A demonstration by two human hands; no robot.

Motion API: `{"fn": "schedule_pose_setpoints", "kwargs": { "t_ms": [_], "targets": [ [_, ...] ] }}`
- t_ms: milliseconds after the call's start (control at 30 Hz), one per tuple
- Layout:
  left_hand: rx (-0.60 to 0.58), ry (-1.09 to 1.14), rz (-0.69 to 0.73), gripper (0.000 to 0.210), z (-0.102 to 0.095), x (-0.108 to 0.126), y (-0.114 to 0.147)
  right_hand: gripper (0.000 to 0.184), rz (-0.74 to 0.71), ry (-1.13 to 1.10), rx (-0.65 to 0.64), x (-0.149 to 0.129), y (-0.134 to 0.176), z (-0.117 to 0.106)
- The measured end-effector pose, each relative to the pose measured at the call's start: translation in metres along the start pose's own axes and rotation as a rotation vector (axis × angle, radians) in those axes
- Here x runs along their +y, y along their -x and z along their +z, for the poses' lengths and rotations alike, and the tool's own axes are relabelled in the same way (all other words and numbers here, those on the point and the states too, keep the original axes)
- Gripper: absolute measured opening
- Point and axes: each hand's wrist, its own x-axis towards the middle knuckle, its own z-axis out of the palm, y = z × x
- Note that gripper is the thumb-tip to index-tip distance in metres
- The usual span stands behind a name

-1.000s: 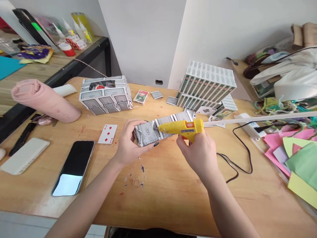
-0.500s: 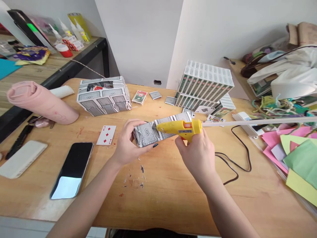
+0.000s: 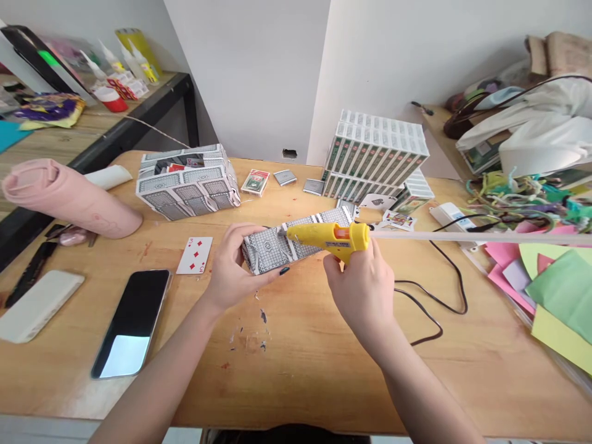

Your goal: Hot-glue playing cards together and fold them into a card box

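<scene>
My left hand (image 3: 234, 265) is closed around the near-left end of a long piece built from playing cards (image 3: 268, 250), with grey patterned backs and white edges. In my right hand (image 3: 361, 277) is a yellow hot glue gun (image 3: 328, 237), gripped by its handle. Its nozzle points left, close over the card piece; whether it touches cannot be made out. A long translucent glue stick (image 3: 462, 237) sticks out of the gun's back. Left of my left hand lies a three of diamonds card (image 3: 194, 255).
A box made of cards (image 3: 189, 191) stands at the back left, beside a pink rolled case (image 3: 74, 197). Stacked card packs (image 3: 374, 154) rise at the back right. A phone (image 3: 132, 320), a white power bank (image 3: 39, 305), a black cord (image 3: 428, 314) and coloured papers (image 3: 559, 283) lie around.
The whole view has shifted slightly, so most things sit a little further left. Both hands keep their holds, and the glue gun stays over the card piece.
</scene>
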Motion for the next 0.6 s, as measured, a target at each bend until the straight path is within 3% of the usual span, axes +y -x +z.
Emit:
{"fn": "schedule_pose_setpoints", "kwargs": {
  "t_ms": [200, 600],
  "targets": [
    [-0.008, -0.008, 0.014, 0.057, -0.0010, -0.0009, -0.0001, 0.019, -0.022, -0.001, -0.049, 0.0022, -0.0002, -0.0057],
    [-0.050, -0.006, 0.057, 0.061, -0.0059, -0.0085, 0.0004, 0.012, -0.042, -0.039, -0.088, 0.0055, -0.0062, -0.0091]
  ]
}}
